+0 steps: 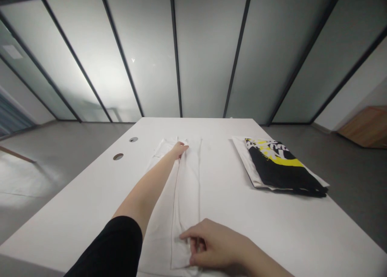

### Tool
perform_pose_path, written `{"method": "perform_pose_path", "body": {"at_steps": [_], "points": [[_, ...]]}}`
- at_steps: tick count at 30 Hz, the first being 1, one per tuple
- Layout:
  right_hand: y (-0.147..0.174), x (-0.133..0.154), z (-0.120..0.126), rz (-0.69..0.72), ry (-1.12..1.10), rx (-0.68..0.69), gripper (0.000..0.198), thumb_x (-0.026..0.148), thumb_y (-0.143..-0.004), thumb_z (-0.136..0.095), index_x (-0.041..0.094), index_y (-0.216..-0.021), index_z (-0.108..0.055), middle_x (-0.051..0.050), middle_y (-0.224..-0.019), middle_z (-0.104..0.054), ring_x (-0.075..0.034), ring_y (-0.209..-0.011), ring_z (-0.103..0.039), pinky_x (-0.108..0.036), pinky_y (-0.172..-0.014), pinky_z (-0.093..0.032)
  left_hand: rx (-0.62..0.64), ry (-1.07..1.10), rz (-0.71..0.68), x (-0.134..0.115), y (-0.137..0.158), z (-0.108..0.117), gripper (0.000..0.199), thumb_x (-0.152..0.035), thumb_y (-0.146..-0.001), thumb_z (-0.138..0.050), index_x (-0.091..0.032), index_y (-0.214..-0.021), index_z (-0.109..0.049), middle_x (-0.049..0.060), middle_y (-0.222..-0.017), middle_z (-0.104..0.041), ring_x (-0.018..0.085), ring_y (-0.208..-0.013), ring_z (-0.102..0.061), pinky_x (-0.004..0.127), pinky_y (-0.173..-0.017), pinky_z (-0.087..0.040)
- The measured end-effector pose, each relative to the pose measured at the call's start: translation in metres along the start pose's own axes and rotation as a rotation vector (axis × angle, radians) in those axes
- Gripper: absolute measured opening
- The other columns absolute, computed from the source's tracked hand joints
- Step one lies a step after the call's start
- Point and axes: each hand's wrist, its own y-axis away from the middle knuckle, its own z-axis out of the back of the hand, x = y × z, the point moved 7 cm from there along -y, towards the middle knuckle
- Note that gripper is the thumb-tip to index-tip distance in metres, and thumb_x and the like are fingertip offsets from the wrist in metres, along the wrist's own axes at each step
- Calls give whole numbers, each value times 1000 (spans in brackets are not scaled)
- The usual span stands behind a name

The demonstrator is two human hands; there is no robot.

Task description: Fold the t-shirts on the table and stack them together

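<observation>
A white garment (189,188) lies lengthwise on the white table, with a long strip folded over on its right side. At the garment's far end, my left hand (180,148) is closed on the fold, fingertips pinched on the fabric. Near the table's front, my right hand (213,244) has its fingers curled at the garment's near right end, index finger along the cloth and thumb below. The fingertips of both hands are partly hidden. My left forearm, in a black sleeve, covers part of the garment's left side.
On the right of the white table (220,168) lies a folded stack of clothes (281,168), black with yellow and white print over white. Two round holes (118,156) pierce the tabletop at left. Frosted glass panels (208,55) stand behind. A wooden piece (367,126) is at far right.
</observation>
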Motion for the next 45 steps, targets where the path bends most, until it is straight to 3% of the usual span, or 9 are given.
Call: {"method": "perform_pose_path", "body": {"at_steps": [6, 16, 21, 24, 28, 31, 34, 38, 45], "points": [[-8, 5, 3, 218, 422, -210, 61, 60, -82, -85, 30, -133, -73, -7, -111, -71, -26, -104, -60, -34, -89, -44, -2, -122, -107, -3, 0, -3, 52, -19, -78, -78, -24, -128, -63, -5, -71, -62, 14, -59, -58, 21, -54, -43], [-12, 0, -37, 450, 639, 5, 33, 50, -93, -75, 26, -116, -73, -2, -98, -75, -22, -91, -65, -32, -83, -43, -48, -282, -253, -15, 4, -5, 38, -13, -84, -66, -19, -121, -76, 4, -93, -78, 17, -77, -69, 27, -74, -55], [-11, 8, -30, 349, 631, -43, 8, 30, -88, -74, 24, -94, -75, 1, -84, -74, -18, -77, -63, -30, -78, -42, -153, -412, -370, -39, 24, -13, 35, -16, -88, -66, -22, -120, -76, 12, -134, -70, 28, -130, -61, 40, -115, -44], [-9, 11, -22, 261, 626, -39, 5, 25, -84, -72, 22, -85, -74, -1, -79, -73, -19, -73, -61, -31, -77, -42, -160, -600, -492, -48, 51, -30, 29, -27, -92, -67, -25, -120, -74, 13, -144, -62, 33, -141, -51, 47, -122, -35], [0, 8, -1, 134, 601, -105, 4, 21, -81, -70, 20, -84, -73, -5, -82, -73, -21, -79, -60, -32, -78, -41, 22, -887, -543, -20, 86, -65, 44, -54, -99, -58, -21, -126, -72, 21, -141, -62, 43, -143, -47, 58, -122, -32], [8, 2, 23, 25, 581, -214, 7, 17, -82, -67, 20, -86, -72, -6, -88, -72, -22, -86, -59, -32, -79, -40, 47, -923, -489, 7, 97, -75, 71, -65, -99, -50, -18, -153, -54, 25, -164, -42, 51, -155, -29, 67, -124, -19], [15, -3, 43, -27, 560, -281, 9, 14, -84, -64, 20, -88, -69, -7, -92, -71, -22, -93, -57, -33, -85, -40, 18, -919, -465, 14, 94, -76, 79, -64, -99, -45, -21, -165, -36, 20, -175, -25, 48, -162, -14, 67, -127, -9], [19, 0, 55, 5, 557, -335, 9, 13, -85, -63, 20, -89, -66, -7, -102, -68, -24, -105, -53, -35, -93, -38, -56, -926, -422, -1, 71, -71, 78, -59, -100, -43, -20, -167, -32, 19, -177, -23, 45, -163, -11, 65, -128, -7], [18, 12, 38, 122, 507, -204, 12, 11, -83, -58, 20, -90, -62, -5, -92, -65, -21, -88, -53, -33, -83, -38, -99, -959, -349, -20, 41, -69, 77, -57, -100, -42, -17, -166, -34, 21, -176, -22, 44, -163, -14, 66, -127, -11]]}}
